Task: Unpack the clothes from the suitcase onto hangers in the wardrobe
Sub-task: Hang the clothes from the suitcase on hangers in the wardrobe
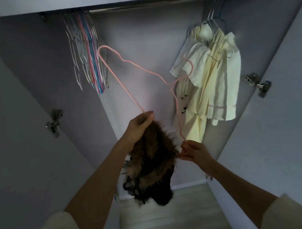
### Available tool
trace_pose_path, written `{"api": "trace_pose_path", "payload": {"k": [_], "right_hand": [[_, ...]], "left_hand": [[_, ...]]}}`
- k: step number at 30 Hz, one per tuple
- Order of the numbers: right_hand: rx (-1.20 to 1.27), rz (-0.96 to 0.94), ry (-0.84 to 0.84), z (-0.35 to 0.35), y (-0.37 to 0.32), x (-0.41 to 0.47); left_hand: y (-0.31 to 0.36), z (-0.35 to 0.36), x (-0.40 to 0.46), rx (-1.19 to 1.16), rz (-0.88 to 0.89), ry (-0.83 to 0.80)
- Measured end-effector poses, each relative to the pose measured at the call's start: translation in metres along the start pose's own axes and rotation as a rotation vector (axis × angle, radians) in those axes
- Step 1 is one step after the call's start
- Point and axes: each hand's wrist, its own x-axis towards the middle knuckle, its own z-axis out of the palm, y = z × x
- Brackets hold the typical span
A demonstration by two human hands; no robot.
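The pink hanger (121, 84) points up and away toward the rail (148, 6), its hook off to the right, and the brown furry garment (153, 160) hangs between both hands. The left hand (140, 125) pinches one hanger end with the fur; the right hand (192, 150) pinches the other end. The garment looks shaggy, dark and bunched up.

You have a pink hanger (140, 68) in front of the open wardrobe (141, 43), tilted, hook (188, 65) toward the right. A dark brown furry garment (153, 160) hangs bunched from its lower bar between your hands. On the rail (148, 6), a bunch of bare hangers (87, 52), pink, blue and white, sits at the left. At the right, cream clothes (213, 77) hang on white hangers, overlapping each other.
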Motion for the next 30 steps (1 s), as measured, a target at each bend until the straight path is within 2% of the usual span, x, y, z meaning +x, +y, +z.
{"api": "trace_pose_path", "payload": {"k": [3,6,8,10,13,15,17,20,23,25,27,30], "right_hand": [[-0.099,0.021,-0.059,-0.017,-0.013,-0.001],[-0.133,0.048,-0.136,-0.023,-0.038,0.006],[-0.048,-0.013,-0.160,-0.019,-0.064,0.013],[0.148,-0.066,-0.188,-0.008,-0.096,0.019],[0.369,-0.141,-0.129,0.009,-0.137,0.018],[0.348,-0.236,-0.064,0.020,-0.147,0.016],[0.222,-0.355,-0.054,0.029,-0.148,0.013],[0.043,-0.453,-0.118,0.039,-0.147,0.012],[0.224,-0.398,-0.271,0.050,-0.154,0.013],[0.313,-0.375,-0.326,0.058,-0.160,0.015],[0.302,-0.422,-0.299,0.068,-0.165,0.016],[0.359,-0.482,-0.170,0.080,-0.175,0.018]], "left_hand": [[0.009,0.011,0.003,0.036,0.055,0.029],[0.018,0.019,0.003,0.082,0.092,-0.026],[0.024,0.023,0.002,0.156,0.133,-0.066],[0.028,0.023,0.001,0.231,0.162,-0.103],[0.035,0.019,-0.002,0.287,0.205,-0.109],[0.040,0.014,-0.003,0.296,0.232,-0.082],[0.045,0.005,-0.005,0.346,0.237,-0.021],[0.047,-0.014,-0.002,0.431,0.218,0.143],[0.051,-0.028,0.002,0.511,0.180,0.302],[0.057,-0.033,0.004,0.527,0.170,0.344],[0.064,-0.036,0.001,0.464,0.188,0.328],[0.069,-0.045,-0.002,0.325,0.191,0.347]]}}
